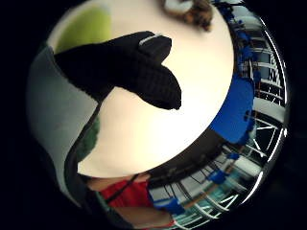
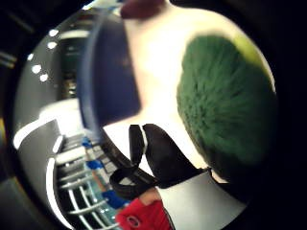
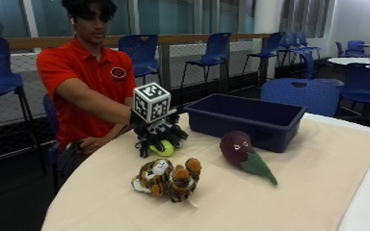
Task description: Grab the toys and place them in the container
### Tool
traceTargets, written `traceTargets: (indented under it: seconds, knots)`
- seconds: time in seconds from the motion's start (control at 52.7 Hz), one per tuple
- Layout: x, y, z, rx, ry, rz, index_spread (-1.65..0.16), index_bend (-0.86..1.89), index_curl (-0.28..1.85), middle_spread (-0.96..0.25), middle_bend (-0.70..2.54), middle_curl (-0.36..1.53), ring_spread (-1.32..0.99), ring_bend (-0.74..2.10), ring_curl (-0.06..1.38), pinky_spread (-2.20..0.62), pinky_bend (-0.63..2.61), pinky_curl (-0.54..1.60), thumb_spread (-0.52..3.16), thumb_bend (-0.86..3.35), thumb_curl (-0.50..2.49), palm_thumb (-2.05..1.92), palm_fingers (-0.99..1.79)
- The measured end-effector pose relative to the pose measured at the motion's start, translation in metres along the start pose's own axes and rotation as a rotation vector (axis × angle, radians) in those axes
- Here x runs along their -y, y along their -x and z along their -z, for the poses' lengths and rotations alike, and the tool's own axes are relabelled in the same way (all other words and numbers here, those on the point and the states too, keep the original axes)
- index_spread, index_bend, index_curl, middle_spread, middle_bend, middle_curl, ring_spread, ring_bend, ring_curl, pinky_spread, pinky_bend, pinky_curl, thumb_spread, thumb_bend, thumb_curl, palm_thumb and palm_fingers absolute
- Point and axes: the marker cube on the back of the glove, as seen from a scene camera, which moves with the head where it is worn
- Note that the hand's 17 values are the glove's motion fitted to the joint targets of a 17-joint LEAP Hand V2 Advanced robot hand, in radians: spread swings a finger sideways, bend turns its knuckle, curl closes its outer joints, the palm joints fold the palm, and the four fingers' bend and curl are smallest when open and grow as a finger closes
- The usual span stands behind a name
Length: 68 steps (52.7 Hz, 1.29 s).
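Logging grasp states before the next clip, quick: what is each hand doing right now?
Gloved right hand: fingers down over the green toy on the table; whether they have closed on it cannot be told.
Bare left hand: at the table's edge, holding nothing visible.

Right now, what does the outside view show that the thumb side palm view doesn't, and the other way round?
Only the outside view shows the tiger plush and the whole eggplant plush lying on the table, plus the full gloved right hand reaching down over the green-yellow plush toy. Only the thumb side palm view shows that toy's fuzzy dark green surface close to the palm. Both show the blue container, seen as a blue wall in the palm view, and the pale tabletop.
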Motion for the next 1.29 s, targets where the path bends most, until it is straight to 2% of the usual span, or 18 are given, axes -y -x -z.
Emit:
traceTargets:
  seconds: [0.152, 0.171, 0.304, 0.38, 0.399, 0.55, 0.626, 0.721, 0.93, 1.12, 1.291]
  knots:
    - [-0.001, 0.000, -0.010, -0.076, -0.075, 0.014, -0.36, 0.13, 0.25, -0.05, 0.12, 0.20, 0.06, 0.15, 0.11, 0.10, 1.28, 0.43, 1.12, -0.02, 0.17, -0.01, -0.18]
    - [-0.001, -0.001, -0.009, -0.072, -0.071, 0.016, -0.37, 0.19, 0.27, -0.05, 0.16, 0.20, 0.07, 0.16, 0.11, 0.10, 1.25, 0.42, 1.13, -0.01, 0.18, 0.01, -0.08]
    - [0.003, -0.005, -0.004, -0.071, -0.077, 0.034, -0.41, 0.39, 0.34, -0.10, 0.21, 0.23, 0.07, 0.21, 0.12, 0.04, 1.08, 0.37, 1.23, 0.03, 0.23, 0.10, 0.15]
    - [0.005, -0.002, 0.000, -0.099, -0.086, 0.050, -0.41, 0.45, 0.36, -0.13, 0.21, 0.24, 0.06, 0.24, 0.13, -0.01, 1.01, 0.35, 1.29, 0.05, 0.26, 0.16, 0.23]
    - [0.006, -0.001, 0.000, -0.106, -0.090, 0.053, -0.41, 0.46, 0.37, -0.15, 0.25, 0.26, 0.05, 0.28, 0.14, -0.05, 0.99, 0.34, 1.30, 0.07, 0.27, 0.19, 0.32]
    - [0.008, 0.008, 0.005, -0.168, -0.141, 0.095, -0.40, 0.27, 0.35, -0.28, 0.33, 0.31, -0.16, 0.56, 0.22, -0.28, 1.04, 0.34, 1.35, 0.17, 0.35, 0.40, 0.74]
    - [0.011, 0.007, 0.015, -0.225, -0.167, 0.130, -0.40, 0.18, 0.35, -0.34, 0.32, 0.32, -0.25, 0.67, 0.27, -0.35, 1.07, 0.35, 1.31, 0.20, 0.41, 0.50, 0.83]
    - [0.017, 0.004, 0.035, -0.125, -0.170, 0.125, -0.41, 0.18, 0.36, -0.39, 0.37, 0.35, -0.35, 0.75, 0.31, -0.40, 1.02, 0.35, 1.18, 0.23, 0.48, 0.62, 0.97]
    - [0.027, 0.039, 0.097, -0.128, -0.244, 0.148, -0.43, 0.19, 0.42, -0.47, 0.38, 0.41, -0.46, 0.78, 0.36, -0.45, 0.96, 0.36, 0.95, 0.21, 0.61, 0.70, 1.01]
    - [0.042, 0.108, 0.164, -0.175, -0.351, 0.236, -0.45, 0.18, 0.47, -0.51, 0.37, 0.45, -0.49, 0.77, 0.37, -0.47, 0.94, 0.37, 0.83, 0.18, 0.69, 0.71, 1.01]
    - [0.054, 0.182, 0.196, -0.158, -0.395, 0.314, -0.47, 0.18, 0.52, -0.53, 0.36, 0.48, -0.50, 0.76, 0.39, -0.47, 0.93, 0.38, 0.77, 0.15, 0.75, 0.71, 1.00]
